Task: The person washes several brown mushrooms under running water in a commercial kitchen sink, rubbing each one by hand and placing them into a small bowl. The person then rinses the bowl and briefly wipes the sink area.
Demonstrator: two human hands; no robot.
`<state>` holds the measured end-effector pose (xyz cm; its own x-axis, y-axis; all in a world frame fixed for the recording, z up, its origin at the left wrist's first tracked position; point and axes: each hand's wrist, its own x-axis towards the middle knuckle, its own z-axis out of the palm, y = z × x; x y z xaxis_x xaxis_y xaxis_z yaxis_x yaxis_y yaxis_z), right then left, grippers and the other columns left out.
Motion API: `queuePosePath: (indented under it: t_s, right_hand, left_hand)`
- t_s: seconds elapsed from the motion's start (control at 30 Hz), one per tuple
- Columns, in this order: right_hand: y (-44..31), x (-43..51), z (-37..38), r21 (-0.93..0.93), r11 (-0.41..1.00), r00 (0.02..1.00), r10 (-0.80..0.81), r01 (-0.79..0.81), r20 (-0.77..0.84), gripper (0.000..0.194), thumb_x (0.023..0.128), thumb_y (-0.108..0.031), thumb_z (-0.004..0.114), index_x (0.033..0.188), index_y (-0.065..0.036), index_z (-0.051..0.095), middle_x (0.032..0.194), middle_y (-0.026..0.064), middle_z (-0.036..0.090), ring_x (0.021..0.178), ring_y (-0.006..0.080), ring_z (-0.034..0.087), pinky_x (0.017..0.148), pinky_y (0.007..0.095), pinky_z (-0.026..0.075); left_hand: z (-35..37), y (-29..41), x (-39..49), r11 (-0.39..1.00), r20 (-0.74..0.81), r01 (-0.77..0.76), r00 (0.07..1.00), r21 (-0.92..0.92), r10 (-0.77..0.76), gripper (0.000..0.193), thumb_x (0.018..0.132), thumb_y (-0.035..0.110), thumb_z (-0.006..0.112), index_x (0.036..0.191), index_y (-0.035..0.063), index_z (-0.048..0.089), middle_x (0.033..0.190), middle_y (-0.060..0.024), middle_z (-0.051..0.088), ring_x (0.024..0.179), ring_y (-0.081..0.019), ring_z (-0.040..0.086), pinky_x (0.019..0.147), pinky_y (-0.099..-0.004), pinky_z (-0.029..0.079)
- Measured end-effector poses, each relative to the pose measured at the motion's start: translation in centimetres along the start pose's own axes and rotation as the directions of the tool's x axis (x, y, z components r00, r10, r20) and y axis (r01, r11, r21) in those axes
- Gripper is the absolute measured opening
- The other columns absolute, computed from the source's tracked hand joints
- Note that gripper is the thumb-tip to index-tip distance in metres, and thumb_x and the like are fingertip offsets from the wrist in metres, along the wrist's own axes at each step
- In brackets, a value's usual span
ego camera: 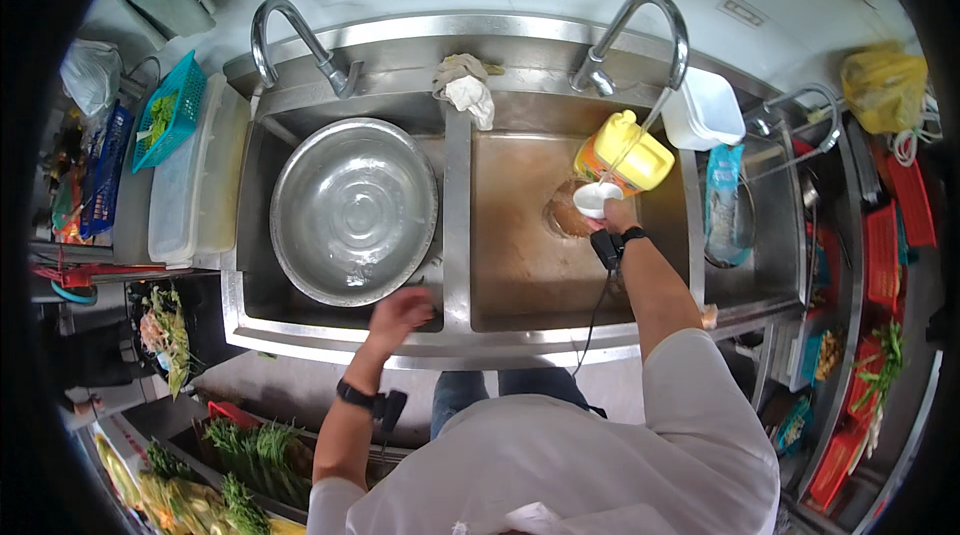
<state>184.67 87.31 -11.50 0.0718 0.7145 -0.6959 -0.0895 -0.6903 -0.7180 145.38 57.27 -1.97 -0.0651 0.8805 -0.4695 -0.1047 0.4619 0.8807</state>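
My right hand (616, 215) grips a small white bowl (598, 200) over the right basin (525, 265) of a stainless steel sink. Water from the right faucet (679, 32) runs down into the bowl. Just behind it a yellow plastic jug (630, 152) leans in the basin. My left hand (403, 319) is blurred, above the front edge of the left basin, with nothing seen in it. Close by it, a large round metal basin (360, 212) holding clear water sits in the left sink.
White and grey cloths (469, 92) hang over the divider. A white plastic tub (703, 111) stands behind the right basin. At left are a lidded plastic box (191, 182) and a teal basket (171, 111). A blue-labelled bag (724, 197) lies in the far-right sink. Leafy vegetables (255, 445) lie behind me.
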Motion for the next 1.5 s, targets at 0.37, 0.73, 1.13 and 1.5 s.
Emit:
queuePosePath:
  t_s: [0.37,0.73,1.13,1.5]
  right_hand:
    - [1.4,2.2,-2.5,-0.538,0.842,0.998,-0.061,0.044,-0.014,0.033,0.08,-0.005,0.048,0.107,0.012,0.056,0.095,0.028,0.063,0.069,0.0371,0.068,0.043,0.0433,0.056]
    - [4.8,-2.0,-3.5,-0.326,0.945,1.0,-0.015,0.01,-0.014,0.034,0.082,-0.005,0.048,0.113,0.009,0.042,0.089,0.0277,0.061,0.058,0.0356,0.065,0.038,0.0394,0.054]
    - [3.5,-3.4,3.8,0.195,0.98,0.923,-0.05,-0.028,0.381,0.035,0.095,-0.014,0.049,0.126,-0.005,0.038,0.117,0.0131,0.054,0.095,0.0251,0.062,0.067,0.0367,0.058]
    - [4.8,-5.2,8.8,-0.134,0.913,0.847,-0.294,0.386,0.443,0.047,0.087,-0.006,0.056,0.129,-0.005,0.036,0.118,0.0168,0.056,0.101,0.0253,0.061,0.074,0.0355,0.057]
  left_hand:
    - [6.4,16.1,30.0,0.461,-0.122,-0.1,0.895,0.882,0.428,0.061,0.083,0.025,0.063,0.138,0.0191,0.037,0.14,-0.0256,0.033,0.113,-0.0445,0.051,0.093,-0.0457,0.047]
    - [6.1,13.6,37.8,0.07,-0.014,-0.093,0.496,0.993,0.868,0.041,0.076,0.005,0.061,0.115,0.0184,0.059,0.134,-0.0112,0.048,0.114,-0.0379,0.052,0.089,-0.0434,0.048]
    - [18.5,8.4,21.8,0.783,-0.407,-0.303,0.721,0.543,0.561,0.022,0.083,0.007,0.06,0.105,0.0038,0.058,0.094,-0.0205,0.063,0.089,-0.0369,0.062,0.079,-0.0417,0.049]
    - [17.1,3.8,21.5,0.121,0.262,-0.377,0.807,0.918,0.529,0.03,0.067,0.013,0.069,0.097,0.0097,0.065,0.117,-0.0151,0.048,0.104,-0.0346,0.05,0.08,-0.0442,0.044]
